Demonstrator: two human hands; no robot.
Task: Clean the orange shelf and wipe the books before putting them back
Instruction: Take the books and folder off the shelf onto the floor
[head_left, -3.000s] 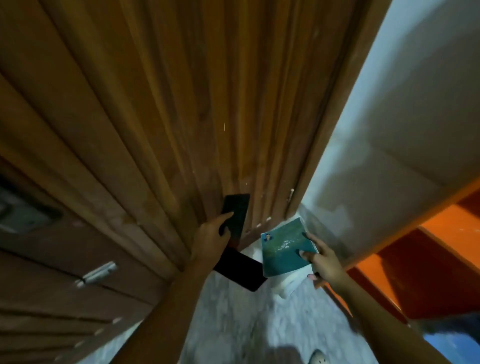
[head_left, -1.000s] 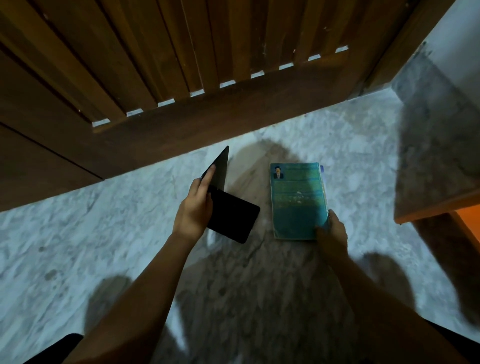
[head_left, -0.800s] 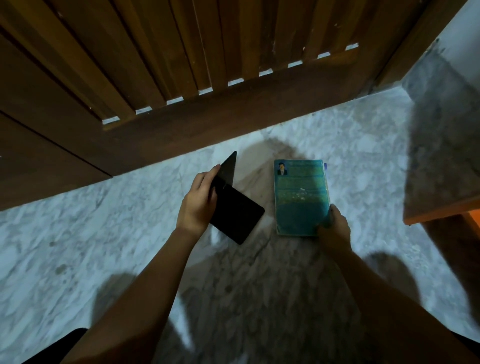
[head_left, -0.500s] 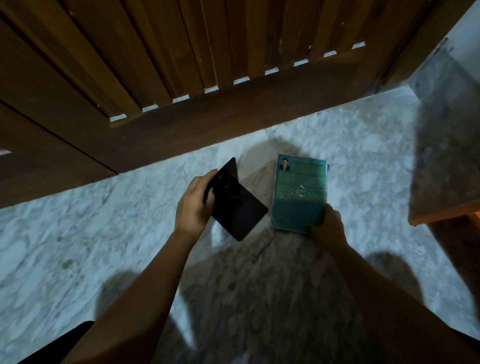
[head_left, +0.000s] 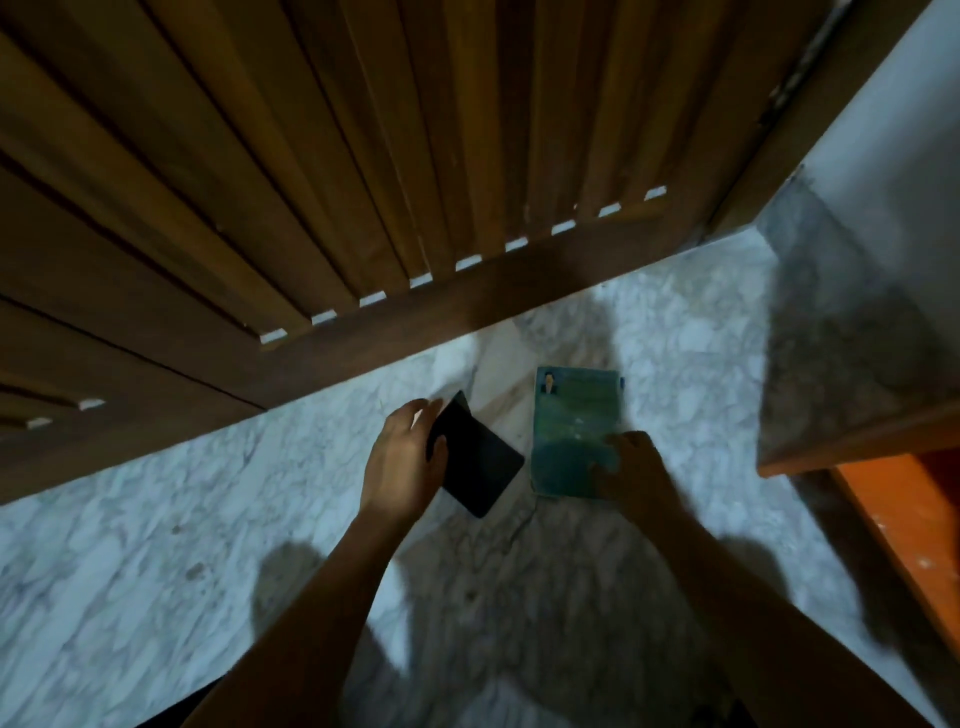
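A teal book (head_left: 574, 415) with a small portrait on its cover lies flat on the marble floor (head_left: 156, 545). My right hand (head_left: 631, 467) rests on its near right corner, fingers on the cover. Just left of it, my left hand (head_left: 402, 457) grips a thin black book (head_left: 480, 462) by its left edge, holding it low over the floor. The orange shelf (head_left: 904, 514) shows only as a corner at the right edge.
A brown slatted wooden door (head_left: 337, 156) fills the top of the view, its bottom rail close behind the books. A grey wall (head_left: 831, 322) stands to the right. Shadows of my arms fall across the floor near me.
I have lowered both books from waist height to the floor. The teal book now lies flat, and my right hand has slid onto its cover. The black book has closed and tilted lower.
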